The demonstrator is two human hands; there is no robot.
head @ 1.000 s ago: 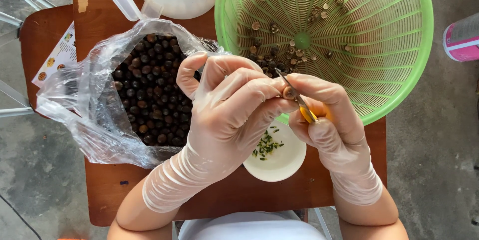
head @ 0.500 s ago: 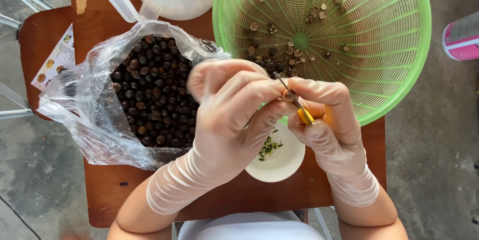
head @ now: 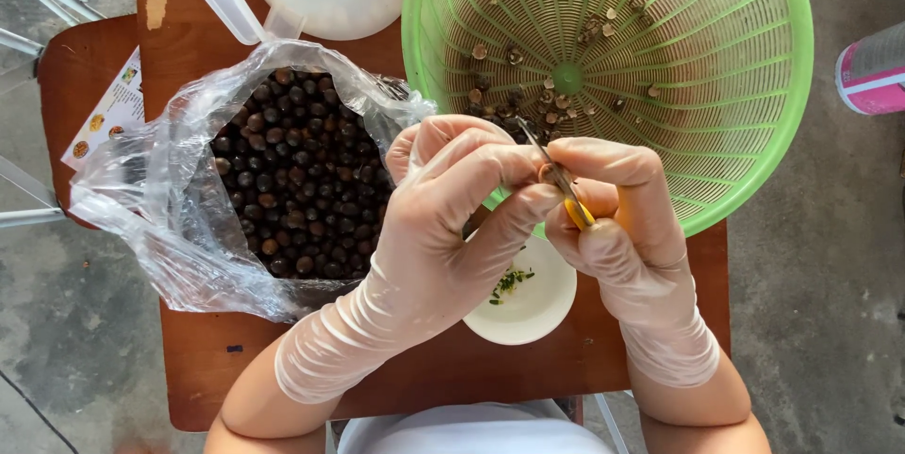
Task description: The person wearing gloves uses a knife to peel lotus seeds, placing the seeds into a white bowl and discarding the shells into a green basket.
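Your left hand (head: 462, 199) pinches a small seed (head: 547, 171) at its fingertips. Your right hand (head: 617, 228) grips a yellow-handled knife (head: 564, 192), blade toward 11 o'clock. The seed is mostly hidden by your fingers, above the white bowl (head: 537, 298).

Your gloved left hand (head: 452, 199) pinches a small brown seed (head: 547, 171) at the green basket's (head: 754, 171) near rim, while your right hand (head: 613, 228) holds a yellow-handled blade (head: 556, 181) against it. Beside the basket sit a bag of dark seeds (head: 292, 171) and a small white bowl (head: 528, 298).
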